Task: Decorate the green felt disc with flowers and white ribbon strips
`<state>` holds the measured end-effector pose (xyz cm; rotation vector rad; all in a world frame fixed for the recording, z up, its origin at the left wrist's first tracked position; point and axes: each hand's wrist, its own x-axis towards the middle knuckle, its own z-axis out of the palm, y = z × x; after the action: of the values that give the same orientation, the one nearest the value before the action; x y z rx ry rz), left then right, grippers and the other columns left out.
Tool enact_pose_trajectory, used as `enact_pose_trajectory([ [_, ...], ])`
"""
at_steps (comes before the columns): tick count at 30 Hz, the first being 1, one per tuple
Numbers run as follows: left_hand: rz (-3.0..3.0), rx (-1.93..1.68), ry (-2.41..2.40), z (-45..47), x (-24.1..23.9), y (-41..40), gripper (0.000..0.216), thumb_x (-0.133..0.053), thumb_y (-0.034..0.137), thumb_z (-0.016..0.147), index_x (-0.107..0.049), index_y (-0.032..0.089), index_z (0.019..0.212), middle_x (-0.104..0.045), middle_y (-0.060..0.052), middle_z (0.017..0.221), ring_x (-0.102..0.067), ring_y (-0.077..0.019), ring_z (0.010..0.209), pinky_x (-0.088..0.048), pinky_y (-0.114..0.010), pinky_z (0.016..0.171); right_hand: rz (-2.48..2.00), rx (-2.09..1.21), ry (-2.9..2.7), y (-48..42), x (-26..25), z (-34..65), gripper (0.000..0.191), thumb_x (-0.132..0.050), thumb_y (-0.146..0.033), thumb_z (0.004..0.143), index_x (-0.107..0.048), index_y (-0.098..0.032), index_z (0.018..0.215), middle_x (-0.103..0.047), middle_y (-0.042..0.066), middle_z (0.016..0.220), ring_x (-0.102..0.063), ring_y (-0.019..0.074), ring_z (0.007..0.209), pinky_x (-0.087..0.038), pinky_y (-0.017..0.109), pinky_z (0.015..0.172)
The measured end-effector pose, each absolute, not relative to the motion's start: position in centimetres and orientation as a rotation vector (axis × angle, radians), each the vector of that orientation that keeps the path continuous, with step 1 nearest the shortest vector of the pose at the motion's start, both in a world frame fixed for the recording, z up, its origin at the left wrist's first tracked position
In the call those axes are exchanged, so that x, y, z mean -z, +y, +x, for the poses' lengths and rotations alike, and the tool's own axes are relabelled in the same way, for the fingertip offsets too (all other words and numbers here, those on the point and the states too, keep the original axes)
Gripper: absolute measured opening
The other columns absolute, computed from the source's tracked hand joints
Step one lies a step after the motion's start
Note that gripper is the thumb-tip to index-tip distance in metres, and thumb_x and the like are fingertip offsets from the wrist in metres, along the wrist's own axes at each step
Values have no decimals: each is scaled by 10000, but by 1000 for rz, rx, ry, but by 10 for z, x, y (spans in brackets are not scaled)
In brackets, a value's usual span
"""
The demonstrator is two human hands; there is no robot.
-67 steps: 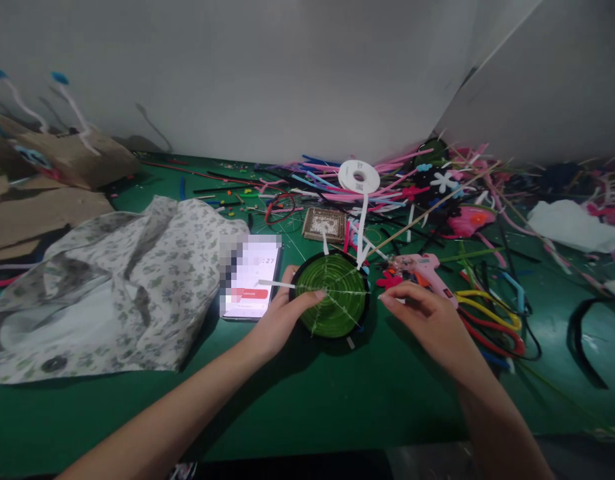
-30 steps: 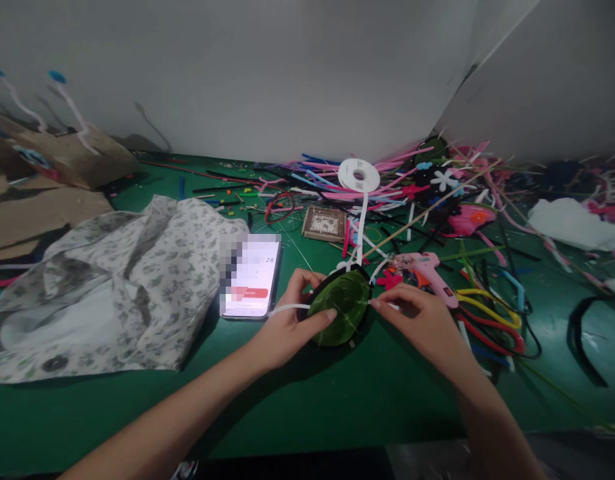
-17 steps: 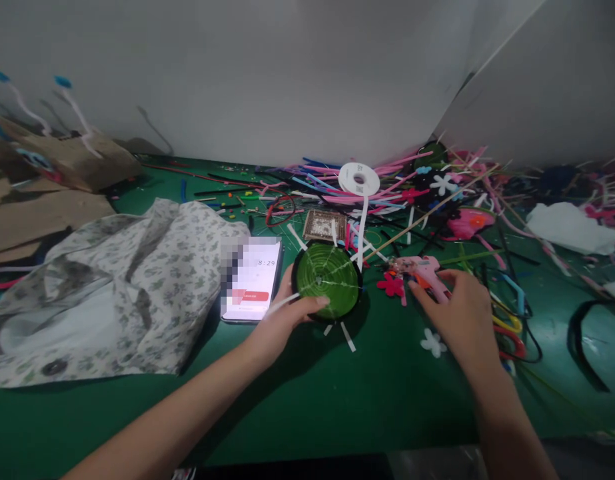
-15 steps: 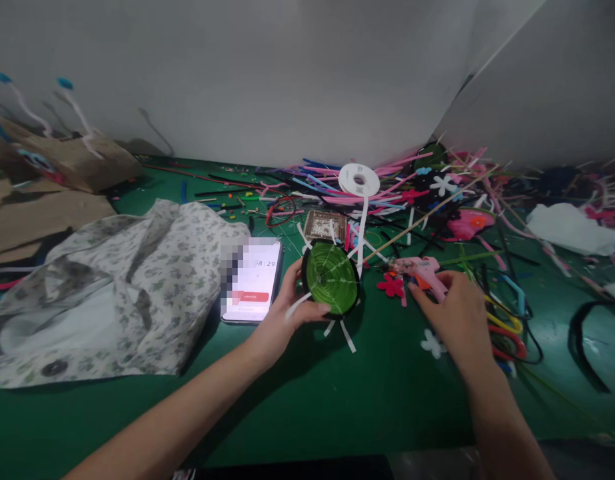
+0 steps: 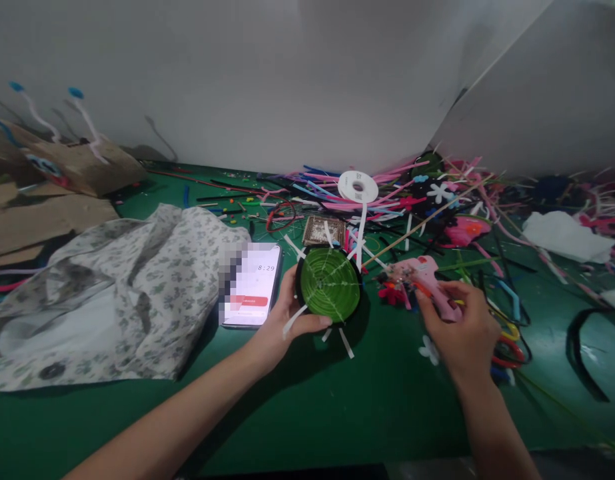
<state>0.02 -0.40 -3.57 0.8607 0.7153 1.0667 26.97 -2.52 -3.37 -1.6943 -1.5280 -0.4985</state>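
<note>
My left hand (image 5: 287, 319) grips a round green coiled disc (image 5: 330, 284) with a black rim and white ribbon strips across it, tilted up off the green table (image 5: 337, 407). My right hand (image 5: 462, 323) is closed around the handle of a pink glue gun (image 5: 427, 277) just right of the disc. A white ribbon strip runs from the disc up to a white ribbon spool (image 5: 358, 186) farther back.
A phone (image 5: 251, 285) with a lit screen lies left of the disc, beside a floral cloth (image 5: 112, 293). A small woven square (image 5: 324, 231) sits behind the disc. Pipe cleaners and felt flowers (image 5: 437, 200) litter the right and back. Cardboard (image 5: 42, 200) lies far left.
My right hand left the disc, moved right and closed on the pink glue gun. My left hand turned and lifted the disc so that its green face tilts toward me.
</note>
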Motion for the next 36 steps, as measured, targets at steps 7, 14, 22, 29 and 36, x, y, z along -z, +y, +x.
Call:
enact_pose_trajectory([
  [7, 836, -1066, 722, -1, 31, -4, 904, -784, 170, 592, -310, 330, 1345, -482, -43, 1329, -456, -292, 1225, -357, -446, 1036, -1653, 484, -1574, -30, 33, 261, 236, -687, -337, 754, -531, -199, 866, -658, 82, 883, -641, 242, 807, -501, 346, 707],
  [14, 812, -1059, 741, 1, 25, -7, 892, -777, 157, 588, -311, 316, 1331, -473, -59, 1334, -444, -305, 1235, -364, -453, 1028, -1639, 545, -1611, -30, 33, 261, 219, -672, -328, 768, -482, -222, 799, -654, 63, 847, -635, 219, 792, -474, 313, 684],
  [22, 829, -1069, 742, 1, 24, -7, 858, -778, 169, 586, -341, 319, 1309, -484, -49, 1314, -443, -298, 1233, -374, -436, 1018, -1638, 558, -1651, -31, 30, 259, 240, -659, -306, 781, -432, -241, 738, -652, 49, 825, -615, 205, 739, -460, 314, 666],
  [29, 843, -1065, 743, 0, 24, -5, 855, -782, 180, 581, -348, 313, 1306, -482, -56, 1315, -421, -316, 1251, -365, -453, 1025, -1641, 541, -1638, -32, 28, 258, 294, -660, -301, 782, -388, -247, 684, -626, 34, 779, -624, 210, 769, -451, 305, 657],
  [36, 807, -1059, 746, 0, 25, -6, 851, -781, 164, 590, -339, 312, 1302, -500, -42, 1297, -443, -300, 1240, -349, -444, 1043, -1624, 544, -1644, -31, 30, 259, 300, -654, -301, 784, -380, -252, 674, -642, 47, 805, -634, 220, 791, -464, 327, 673],
])
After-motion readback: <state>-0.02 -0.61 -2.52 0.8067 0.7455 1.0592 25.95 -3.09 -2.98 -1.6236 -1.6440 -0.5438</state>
